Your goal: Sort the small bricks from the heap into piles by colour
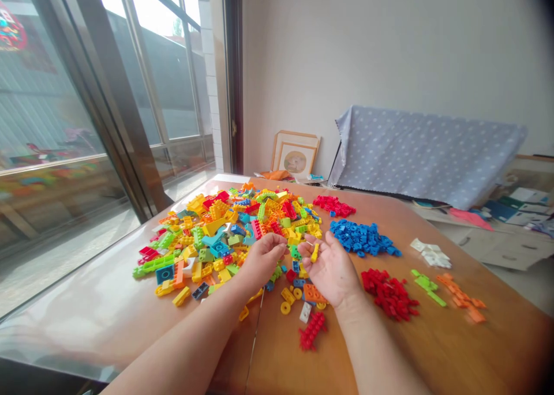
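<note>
My right hand (333,273) is turned palm up, its fingers partly curled. A small yellow toy brick (314,252) rests against those fingers. Over the near edge of the mixed pile of toy bricks (234,225) is my left hand (267,255), with thumb and fingertips drawn together; whatever they may pinch is hidden. Just below the hands lie an orange brick (314,293), a white brick (305,311), yellow wheel-like pieces (285,308) and a group of red bricks (312,331).
Sorted on the wooden table (285,372) are blue bricks (363,238), red bricks (389,294), farther red bricks (334,205), white pieces (431,253), lime-green pieces (428,287) and orange pieces (462,297). Behind stands something under a dotted grey cloth (428,153). A window (160,66) is at left.
</note>
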`<state>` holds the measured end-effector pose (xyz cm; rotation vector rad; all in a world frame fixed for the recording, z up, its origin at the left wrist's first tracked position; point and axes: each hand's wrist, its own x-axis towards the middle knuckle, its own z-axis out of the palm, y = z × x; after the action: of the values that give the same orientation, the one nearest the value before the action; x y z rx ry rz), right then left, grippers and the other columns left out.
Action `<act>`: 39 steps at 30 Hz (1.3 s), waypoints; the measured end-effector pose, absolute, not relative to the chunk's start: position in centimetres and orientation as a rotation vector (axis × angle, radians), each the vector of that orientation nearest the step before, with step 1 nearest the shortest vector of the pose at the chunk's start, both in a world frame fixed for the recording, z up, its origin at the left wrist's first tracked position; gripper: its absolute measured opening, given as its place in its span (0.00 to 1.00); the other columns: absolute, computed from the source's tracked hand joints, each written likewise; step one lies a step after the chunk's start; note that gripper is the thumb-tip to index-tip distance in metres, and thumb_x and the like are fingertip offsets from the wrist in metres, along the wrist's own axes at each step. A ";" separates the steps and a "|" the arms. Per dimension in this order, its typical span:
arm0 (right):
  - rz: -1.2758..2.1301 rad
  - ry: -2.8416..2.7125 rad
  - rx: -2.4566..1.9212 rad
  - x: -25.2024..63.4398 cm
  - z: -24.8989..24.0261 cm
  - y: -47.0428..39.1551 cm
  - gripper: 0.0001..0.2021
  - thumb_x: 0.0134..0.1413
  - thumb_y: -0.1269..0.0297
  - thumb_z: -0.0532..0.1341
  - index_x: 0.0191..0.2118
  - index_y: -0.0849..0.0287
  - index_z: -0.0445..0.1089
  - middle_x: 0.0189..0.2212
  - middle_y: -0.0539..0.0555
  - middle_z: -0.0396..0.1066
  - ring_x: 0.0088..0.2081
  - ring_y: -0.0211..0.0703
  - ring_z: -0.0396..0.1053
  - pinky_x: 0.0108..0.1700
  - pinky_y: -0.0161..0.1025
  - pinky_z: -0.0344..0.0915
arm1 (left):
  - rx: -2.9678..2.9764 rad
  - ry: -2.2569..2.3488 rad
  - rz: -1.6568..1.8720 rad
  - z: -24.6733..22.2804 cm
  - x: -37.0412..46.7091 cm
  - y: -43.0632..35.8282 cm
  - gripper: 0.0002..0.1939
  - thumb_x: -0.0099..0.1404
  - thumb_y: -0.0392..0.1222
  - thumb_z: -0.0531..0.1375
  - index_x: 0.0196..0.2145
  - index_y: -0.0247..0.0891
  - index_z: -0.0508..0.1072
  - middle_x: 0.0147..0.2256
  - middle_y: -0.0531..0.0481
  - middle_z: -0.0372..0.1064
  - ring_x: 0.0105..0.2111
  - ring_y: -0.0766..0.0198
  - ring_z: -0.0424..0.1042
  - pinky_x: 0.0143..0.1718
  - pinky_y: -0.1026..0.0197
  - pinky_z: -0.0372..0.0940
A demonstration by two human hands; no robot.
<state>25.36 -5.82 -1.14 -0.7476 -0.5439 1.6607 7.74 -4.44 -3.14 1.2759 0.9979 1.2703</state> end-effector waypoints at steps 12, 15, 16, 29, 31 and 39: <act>1.479 -0.593 -0.779 25.2 -2.2 -5.1 0.17 0.60 0.45 0.63 0.43 0.54 0.74 0.43 0.56 0.77 0.49 0.51 0.76 0.41 0.45 0.77 | 1.563 1.131 1.341 -2.4 6.7 -4.4 0.05 0.63 0.41 0.62 0.35 0.40 0.77 0.31 0.50 0.73 0.30 0.62 0.67 0.31 0.63 0.60; 1.520 -0.557 -0.788 24.9 -2.5 -5.1 0.17 0.61 0.46 0.63 0.44 0.54 0.74 0.43 0.55 0.77 0.49 0.48 0.76 0.40 0.41 0.75 | 1.439 1.133 1.434 -1.2 5.9 -4.2 0.05 0.61 0.39 0.62 0.34 0.40 0.77 0.31 0.50 0.73 0.28 0.63 0.66 0.30 0.63 0.59; 1.532 -0.540 -0.780 24.9 -2.5 -5.1 0.16 0.62 0.47 0.62 0.43 0.54 0.74 0.43 0.55 0.77 0.49 0.48 0.75 0.40 0.40 0.75 | 1.390 1.161 1.481 -0.6 5.4 -4.1 0.05 0.60 0.39 0.62 0.35 0.40 0.77 0.31 0.50 0.73 0.29 0.63 0.67 0.31 0.63 0.60; 1.504 -0.447 -0.712 26.1 -2.2 -4.6 0.23 0.60 0.38 0.59 0.44 0.53 0.73 0.50 0.58 0.76 0.57 0.53 0.72 0.48 0.48 0.77 | 1.805 1.621 1.448 0.8 -1.0 0.1 0.09 0.62 0.42 0.63 0.40 0.41 0.79 0.40 0.44 0.78 0.42 0.52 0.74 0.46 0.54 0.65; 1.490 -0.439 -0.716 26.2 -2.2 -4.5 0.23 0.60 0.38 0.59 0.45 0.54 0.73 0.50 0.58 0.76 0.57 0.52 0.72 0.50 0.48 0.76 | 1.891 1.583 1.415 0.1 -0.9 0.2 0.09 0.62 0.42 0.63 0.40 0.43 0.80 0.41 0.44 0.78 0.43 0.52 0.75 0.48 0.54 0.65; 1.392 -0.537 -0.745 26.3 -2.1 -4.3 0.13 0.57 0.50 0.64 0.44 0.51 0.73 0.49 0.55 0.77 0.58 0.51 0.72 0.52 0.48 0.76 | 2.133 1.636 1.319 -1.0 -1.9 0.1 0.13 0.69 0.45 0.57 0.47 0.43 0.77 0.45 0.45 0.78 0.45 0.53 0.76 0.48 0.55 0.67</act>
<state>26.34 -4.32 -2.12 -0.7454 -0.5368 1.3918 -1.93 0.13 -1.05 2.1326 1.6363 1.3187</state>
